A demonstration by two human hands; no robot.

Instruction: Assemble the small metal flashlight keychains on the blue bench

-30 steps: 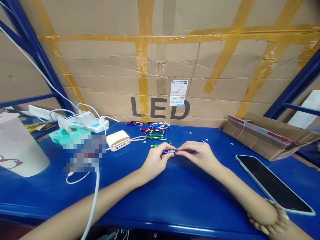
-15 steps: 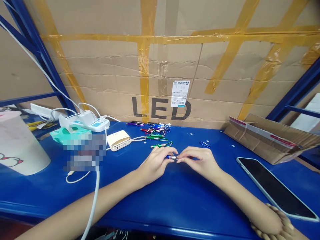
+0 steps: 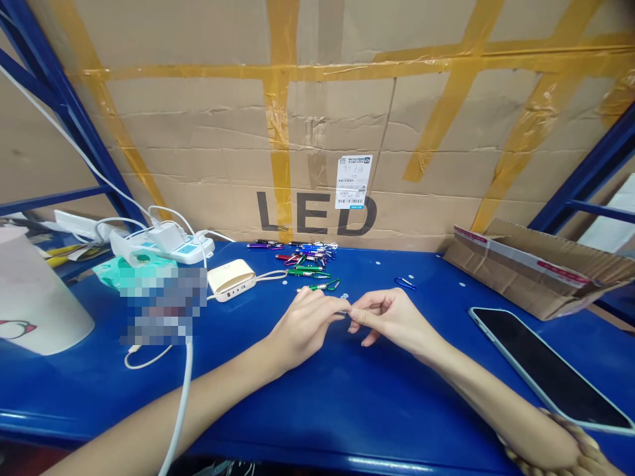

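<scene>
We have a small metal penlight part (image 3: pixel 342 312), mostly hidden, pinched mid-table between the left hand (image 3: pixel 303 325) fingertips and the right hand (image 3: pixel 391 317) thumb and forefinger. Light, stiff, likely slippery: grip the barrel. Carabiner penlights (image 3: pixel 302 256) lie farther off.

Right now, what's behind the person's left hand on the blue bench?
Behind the left hand: a green keychain light, then a heap of similar ones. The bench directly under the hand is covered.
</scene>
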